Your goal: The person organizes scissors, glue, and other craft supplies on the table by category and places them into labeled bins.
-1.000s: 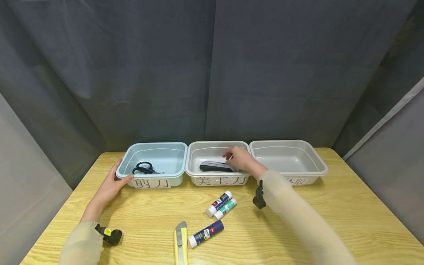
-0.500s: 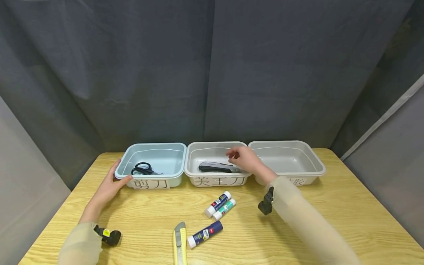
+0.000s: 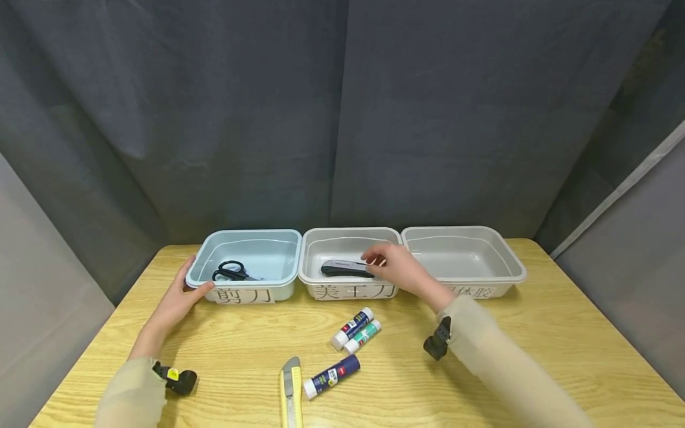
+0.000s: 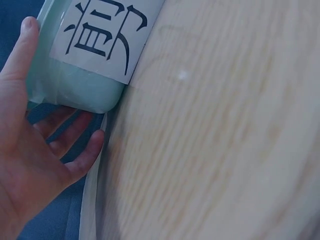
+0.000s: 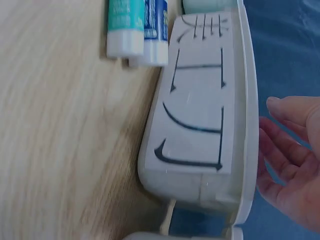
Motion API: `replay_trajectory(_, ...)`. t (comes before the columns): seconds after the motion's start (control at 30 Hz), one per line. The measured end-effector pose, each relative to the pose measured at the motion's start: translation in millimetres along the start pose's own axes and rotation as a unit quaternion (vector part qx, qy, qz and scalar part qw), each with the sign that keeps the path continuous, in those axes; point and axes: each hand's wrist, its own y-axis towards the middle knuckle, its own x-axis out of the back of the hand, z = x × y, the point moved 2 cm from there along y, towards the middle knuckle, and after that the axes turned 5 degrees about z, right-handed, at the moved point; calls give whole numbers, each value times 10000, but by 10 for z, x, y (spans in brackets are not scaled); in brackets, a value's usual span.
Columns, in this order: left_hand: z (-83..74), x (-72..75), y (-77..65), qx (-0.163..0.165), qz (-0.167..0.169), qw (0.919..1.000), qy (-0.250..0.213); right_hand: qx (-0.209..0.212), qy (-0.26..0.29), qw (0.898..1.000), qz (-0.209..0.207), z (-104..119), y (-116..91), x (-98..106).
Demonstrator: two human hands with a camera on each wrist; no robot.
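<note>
My left hand (image 3: 173,300) rests at the near left corner of a light blue bin (image 3: 285,292), thumb at the rim and fingers along its side. Black-handled scissors (image 3: 242,276) lie in that bin. Over the right part of the middle, whitish bin (image 3: 348,242) hovers my right hand (image 3: 401,270), its fingers loosely bent and holding nothing. Below the fingertips a black and grey utility knife (image 3: 345,269) lies in the bin; the hand covers its right end. In the right wrist view, the fingers (image 5: 285,157) show just beyond the rim.
A third bin (image 3: 460,249) stands at the right of the row. Blue (image 3: 353,328) and green (image 3: 364,337) glue sticks lie in front of the middle bin. Nearer are another blue glue stick (image 3: 333,376) and a yellow utility knife (image 3: 291,392). A dark curtain (image 3: 342,119) hangs behind.
My right hand has shifted slightly right, then dipped lower over the knife's right end. The right forearm has drawn back to the right. My left hand stays at the blue bin.
</note>
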Motion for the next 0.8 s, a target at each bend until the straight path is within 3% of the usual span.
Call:
replay_trajectory(0.3, -6, -8, 21, 17, 14, 10000, 39, 399, -81, 9991, 139, 192, -98, -118)
replay_trajectory(0.8, -4, -9, 12, -16, 31, 10000, 12, 550, -175, 9978, -327, 339, -264, -141)
